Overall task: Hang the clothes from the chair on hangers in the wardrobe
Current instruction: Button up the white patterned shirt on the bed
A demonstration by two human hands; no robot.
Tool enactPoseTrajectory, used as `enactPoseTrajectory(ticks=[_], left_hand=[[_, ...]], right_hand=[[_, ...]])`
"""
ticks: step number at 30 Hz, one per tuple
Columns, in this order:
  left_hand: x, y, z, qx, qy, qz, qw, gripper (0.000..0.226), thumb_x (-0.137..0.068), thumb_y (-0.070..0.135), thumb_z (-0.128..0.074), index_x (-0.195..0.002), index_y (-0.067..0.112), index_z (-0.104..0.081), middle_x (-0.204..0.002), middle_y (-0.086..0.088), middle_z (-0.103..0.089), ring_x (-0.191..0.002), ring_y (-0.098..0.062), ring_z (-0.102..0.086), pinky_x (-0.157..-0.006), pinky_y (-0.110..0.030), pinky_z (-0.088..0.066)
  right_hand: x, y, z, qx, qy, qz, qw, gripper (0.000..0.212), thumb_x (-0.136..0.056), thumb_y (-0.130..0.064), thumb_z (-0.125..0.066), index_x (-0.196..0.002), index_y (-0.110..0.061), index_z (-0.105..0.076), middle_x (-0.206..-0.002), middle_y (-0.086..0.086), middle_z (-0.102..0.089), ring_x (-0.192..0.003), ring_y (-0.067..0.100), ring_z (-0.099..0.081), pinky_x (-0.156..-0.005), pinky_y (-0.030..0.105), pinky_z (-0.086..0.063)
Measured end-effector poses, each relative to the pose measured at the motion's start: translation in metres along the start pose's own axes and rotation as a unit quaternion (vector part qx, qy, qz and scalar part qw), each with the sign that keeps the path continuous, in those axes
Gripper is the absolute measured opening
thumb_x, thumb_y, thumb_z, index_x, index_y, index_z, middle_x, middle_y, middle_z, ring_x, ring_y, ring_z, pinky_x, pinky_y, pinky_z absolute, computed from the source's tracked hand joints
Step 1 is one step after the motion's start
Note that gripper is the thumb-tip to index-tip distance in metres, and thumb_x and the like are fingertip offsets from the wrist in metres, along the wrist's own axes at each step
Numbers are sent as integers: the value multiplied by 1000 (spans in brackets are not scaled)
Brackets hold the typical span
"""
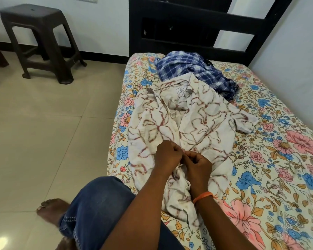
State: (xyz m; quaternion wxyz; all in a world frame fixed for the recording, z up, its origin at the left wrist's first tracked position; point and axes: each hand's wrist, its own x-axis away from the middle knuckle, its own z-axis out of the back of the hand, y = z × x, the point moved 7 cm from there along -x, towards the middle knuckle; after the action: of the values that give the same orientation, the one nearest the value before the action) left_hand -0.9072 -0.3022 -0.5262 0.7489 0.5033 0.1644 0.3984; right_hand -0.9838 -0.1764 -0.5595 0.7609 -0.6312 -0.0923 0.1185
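A white shirt with a brown line pattern [197,120] lies spread on the bed, collar toward the headboard. My left hand [167,156] and my right hand [199,166] meet over its front placket near the lower part, each pinching the fabric edge with curled fingers. An orange band sits on my right wrist. Behind the white shirt lies a crumpled blue checked shirt [193,71]. No hanger or wardrobe is in view.
The bed with a floral sheet [278,168] fills the right side, with a dark headboard [188,29] at the far end and a wall to the right. A dark plastic stool [38,38] stands on the tiled floor at left. My knee in jeans [101,204] is at the bed's edge.
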Motion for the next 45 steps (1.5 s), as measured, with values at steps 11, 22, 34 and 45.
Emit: enactPoseTrajectory(ticks=[11,22,34,45], left_hand=[[-3,-13,-7,151,-24,94,984,30,-89,7,-64,-61,15,-70,-74,-5,-73,-79,-21,-71,-83,-32,-58],[-4,-13,-9,103,-19,97,990,24,-95,21,-62,-101,1,-74,-95,-17,-74,-82,-27,-71,-71,-28,-56],[-1,1,-6,-121,3,-15,993,15,-95,23,-55,-93,16,-68,-100,-4,-68,-88,-18,-61,-87,-35,-45],[-14,29,-6,-284,43,-204,936,21,-89,23,-49,-107,17,-57,-97,-3,-64,-90,-27,-61,-75,-38,-39]], right_hand=[[-2,-5,-2,-65,-59,-30,996,10,-80,-10,-79,-90,-12,-78,-85,4,-77,-86,23,-73,-83,38,-59],[-4,-4,-4,-55,-82,-34,995,9,-85,-27,-76,-84,-18,-79,-85,4,-77,-92,27,-71,-92,50,-54],[-11,-16,16,7,57,3,998,10,-90,-20,-68,-79,-19,-70,-76,3,-70,-74,21,-64,-74,38,-53],[-87,-35,-35,243,-67,64,966,26,-74,-33,-81,-76,-12,-66,-71,0,-66,-73,20,-64,-68,33,-52]])
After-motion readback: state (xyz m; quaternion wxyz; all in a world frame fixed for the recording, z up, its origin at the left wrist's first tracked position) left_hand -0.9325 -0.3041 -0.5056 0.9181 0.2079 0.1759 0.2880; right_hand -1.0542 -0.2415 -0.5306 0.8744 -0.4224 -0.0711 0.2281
